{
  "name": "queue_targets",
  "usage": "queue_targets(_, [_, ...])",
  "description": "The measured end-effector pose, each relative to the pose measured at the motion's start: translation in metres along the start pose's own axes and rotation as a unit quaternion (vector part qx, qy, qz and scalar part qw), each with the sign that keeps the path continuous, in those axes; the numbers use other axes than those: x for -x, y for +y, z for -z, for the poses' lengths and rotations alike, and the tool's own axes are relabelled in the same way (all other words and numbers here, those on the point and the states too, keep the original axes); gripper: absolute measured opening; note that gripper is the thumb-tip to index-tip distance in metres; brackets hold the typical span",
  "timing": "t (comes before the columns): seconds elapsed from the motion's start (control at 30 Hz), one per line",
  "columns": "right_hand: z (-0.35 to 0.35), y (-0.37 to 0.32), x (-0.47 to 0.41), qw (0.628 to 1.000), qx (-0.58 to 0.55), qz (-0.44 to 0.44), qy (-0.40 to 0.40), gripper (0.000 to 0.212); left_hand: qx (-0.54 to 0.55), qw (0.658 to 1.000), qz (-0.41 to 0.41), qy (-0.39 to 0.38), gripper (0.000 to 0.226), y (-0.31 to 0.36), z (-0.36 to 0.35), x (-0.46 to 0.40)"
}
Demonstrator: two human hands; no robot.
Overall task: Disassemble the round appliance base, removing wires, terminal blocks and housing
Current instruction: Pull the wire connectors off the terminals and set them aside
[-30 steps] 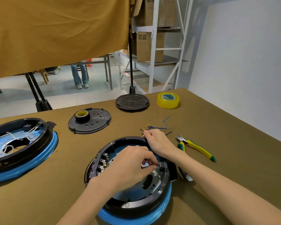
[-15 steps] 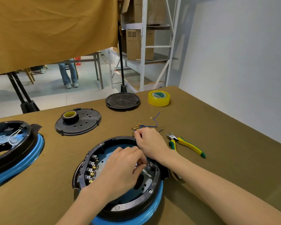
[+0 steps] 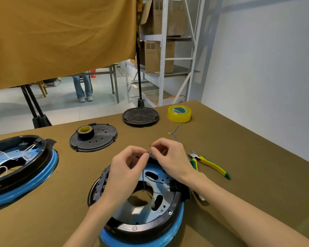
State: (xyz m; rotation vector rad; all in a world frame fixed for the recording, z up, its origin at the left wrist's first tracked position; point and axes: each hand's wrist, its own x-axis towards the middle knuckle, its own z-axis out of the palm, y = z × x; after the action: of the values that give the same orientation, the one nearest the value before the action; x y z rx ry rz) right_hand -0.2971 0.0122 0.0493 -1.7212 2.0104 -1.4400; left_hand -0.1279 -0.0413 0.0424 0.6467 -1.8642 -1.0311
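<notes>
Nearest me sits the round appliance base (image 3: 143, 218), black housing with a blue ring, open side up on the table (image 3: 257, 175), its metal plate bare around the centre hole. A thin blue wire (image 3: 144, 179) rises from inside it to my fingers. Just above the base's far rim, my left hand (image 3: 127, 168) and right hand (image 3: 171, 157) meet, each with thumb and forefinger pinching the wire's upper end; what sits at that end is too small to make out. I judge I am in the wire-removal step, working a lead free. Next I would need to draw it clear of the plate without snagging, then turn to the terminal blocks (image 3: 103, 182) on the left inner wall.

Right of my hands lie yellow-green cutters (image 3: 209, 163). Beyond them, a loose blue wire (image 3: 175, 132) lies on the table. To the left stands a second base (image 3: 20, 168), still wired. Farther off lie two black covers (image 3: 96, 138), one bearing a small tape roll (image 3: 85, 131), and a yellow tape roll (image 3: 179, 114).
</notes>
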Motion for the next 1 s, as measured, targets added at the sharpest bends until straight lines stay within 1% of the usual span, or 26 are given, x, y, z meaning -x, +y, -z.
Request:
queue_targets(0.07, [0.006, -0.014, 0.005, 0.988, -0.097, -0.03, -0.114, 0.02, 0.058, 0.997, 0.038, 0.043, 0.008, 0.001, 0.003, -0.005])
queue_targets(0.1, [0.007, -0.019, 0.007, 0.979, -0.117, -0.042, -0.161, 0.022, 0.076, 0.994, 0.054, 0.057, 0.006, 0.0, 0.005, -0.006])
queue_targets(0.13, [0.008, -0.024, 0.009, 0.976, -0.113, -0.041, -0.183, 0.022, 0.09, 0.991, 0.066, 0.068, 0.005, -0.001, 0.007, -0.007])
queue_targets(0.2, [0.008, -0.029, 0.01, 0.977, -0.103, -0.026, -0.183, 0.024, 0.114, 0.987, 0.084, 0.08, 0.005, -0.003, 0.011, -0.006])
queue_targets(0.3, [0.006, -0.029, 0.009, 0.965, -0.172, -0.04, -0.195, 0.017, 0.125, 0.984, 0.09, 0.094, 0.005, -0.005, 0.013, -0.007])
queue_targets(0.37, [0.004, -0.025, 0.005, 0.959, -0.188, -0.04, -0.206, 0.013, 0.125, 0.985, 0.078, 0.091, 0.006, -0.005, 0.012, -0.008])
queue_targets(0.43, [0.003, -0.014, -0.004, 0.971, -0.162, -0.035, -0.17, 0.014, 0.097, 0.99, 0.062, 0.081, 0.012, -0.006, 0.008, -0.008])
queue_targets(0.5, [0.005, 0.003, -0.021, 0.992, -0.077, -0.036, -0.092, 0.014, 0.035, 0.996, 0.06, 0.051, 0.018, -0.009, 0.003, -0.006])
queue_targets(0.53, [0.006, 0.014, -0.03, 0.997, -0.023, -0.045, -0.057, 0.014, 0.002, 0.998, 0.063, 0.017, 0.018, -0.01, 0.001, -0.004])
queue_targets(0.57, [0.009, 0.024, -0.039, 0.997, 0.035, -0.058, -0.039, 0.014, -0.035, 0.997, 0.063, -0.028, 0.018, -0.012, -0.001, -0.002])
queue_targets(0.63, [0.012, 0.045, -0.055, 0.984, 0.145, -0.093, -0.045, 0.012, -0.116, 0.985, 0.044, -0.12, 0.017, -0.013, -0.004, 0.003])
queue_targets(0.7, [0.011, 0.06, -0.064, 0.967, 0.211, -0.129, -0.064, 0.016, -0.161, 0.971, 0.022, -0.175, 0.016, -0.011, -0.007, 0.006])
queue_targets(0.77, [0.01, 0.067, -0.068, 0.957, 0.238, -0.151, -0.073, 0.019, -0.175, 0.963, 0.019, -0.203, 0.014, -0.009, -0.008, 0.008])
queue_targets(0.87, [0.006, 0.062, -0.065, 0.953, 0.263, -0.137, -0.055, 0.026, -0.219, 0.949, 0.0, -0.229, 0.017, -0.007, -0.008, 0.009])
queue_targets(0.9, [0.005, 0.057, -0.061, 0.959, 0.249, -0.128, -0.042, 0.027, -0.227, 0.946, -0.009, -0.233, 0.019, -0.008, -0.008, 0.009])
queue_targets(1.0, [0.003, 0.038, -0.044, 0.979, 0.142, -0.142, -0.029, 0.035, -0.243, 0.937, -0.044, -0.249, 0.021, -0.008, -0.01, 0.009])
